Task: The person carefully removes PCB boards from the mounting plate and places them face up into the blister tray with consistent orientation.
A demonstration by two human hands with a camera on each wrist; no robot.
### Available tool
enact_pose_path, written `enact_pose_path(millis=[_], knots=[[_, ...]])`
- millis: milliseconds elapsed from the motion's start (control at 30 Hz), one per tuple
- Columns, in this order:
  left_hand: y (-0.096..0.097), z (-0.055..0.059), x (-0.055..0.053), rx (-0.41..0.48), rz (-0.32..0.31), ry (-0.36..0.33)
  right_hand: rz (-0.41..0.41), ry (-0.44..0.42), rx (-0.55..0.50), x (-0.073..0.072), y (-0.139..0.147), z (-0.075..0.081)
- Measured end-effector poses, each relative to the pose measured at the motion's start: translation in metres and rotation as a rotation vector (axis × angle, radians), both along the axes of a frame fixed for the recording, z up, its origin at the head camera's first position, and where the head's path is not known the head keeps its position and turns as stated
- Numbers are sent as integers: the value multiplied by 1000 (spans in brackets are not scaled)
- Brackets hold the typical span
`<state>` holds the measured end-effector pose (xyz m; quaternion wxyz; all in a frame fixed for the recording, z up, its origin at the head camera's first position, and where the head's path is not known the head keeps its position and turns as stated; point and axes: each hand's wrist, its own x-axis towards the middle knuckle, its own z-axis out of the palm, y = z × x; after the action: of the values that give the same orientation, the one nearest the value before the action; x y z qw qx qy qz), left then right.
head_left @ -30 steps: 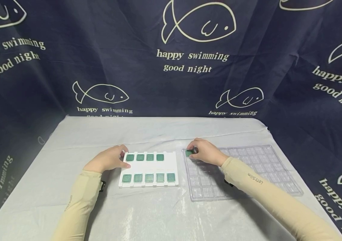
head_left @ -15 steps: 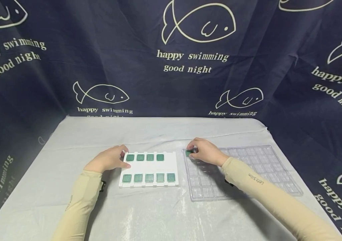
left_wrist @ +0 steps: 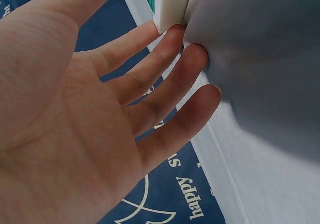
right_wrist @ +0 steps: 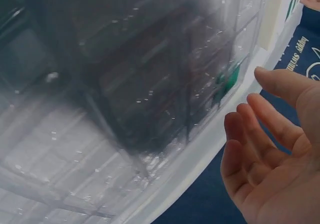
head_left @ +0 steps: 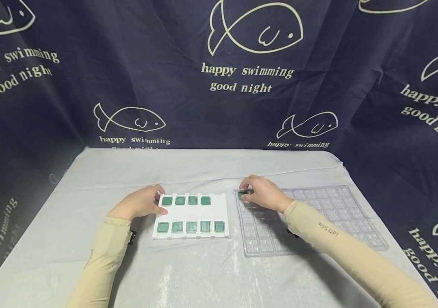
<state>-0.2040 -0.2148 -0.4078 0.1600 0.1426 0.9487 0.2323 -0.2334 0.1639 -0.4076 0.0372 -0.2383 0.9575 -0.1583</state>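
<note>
My left hand [head_left: 139, 204] holds the left end of a white holder [head_left: 197, 212], thumb on top and fingers at its edge. In the left wrist view, fingertips meet the holder's white side [left_wrist: 172, 6]. Small green grid-patterned squares, resembling circuit boards [head_left: 191, 227], sit along the holder in two rows. Over the far left corner of a clear compartment tray [head_left: 328, 201] is my right hand [head_left: 263, 193]. Another green square [head_left: 242, 195] lies in that corner compartment. Right wrist view: the thumb and fingers stand apart beside this green square [right_wrist: 230, 80], with a gap between them.
A white cloth covers the table [head_left: 203, 273]. Dark blue curtains [head_left: 188, 94] with fish drawings surround its back and sides. The holder's far row has a vacant place at its right end. A narrow strip of cloth separates holder and tray.
The green square at the tray's far left corner has settled slightly lower, and my right fingers have shifted a little upward. My left hand and the white holder stay in place.
</note>
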Motion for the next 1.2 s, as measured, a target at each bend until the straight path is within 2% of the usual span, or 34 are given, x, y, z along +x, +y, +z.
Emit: enact_pose_path(millis=[233, 633, 867, 1200], knots=[[0, 1, 0, -2, 0, -2, -11, 38, 23, 1, -8, 6], [-1, 1, 1, -3, 9, 4, 49, 85, -12, 6, -37, 11], [-1, 3, 2, -12, 5, 6, 55, 59, -17, 7, -56, 13], [0, 2, 0, -14, 2, 0, 69, 4, -37, 10, -80, 7]])
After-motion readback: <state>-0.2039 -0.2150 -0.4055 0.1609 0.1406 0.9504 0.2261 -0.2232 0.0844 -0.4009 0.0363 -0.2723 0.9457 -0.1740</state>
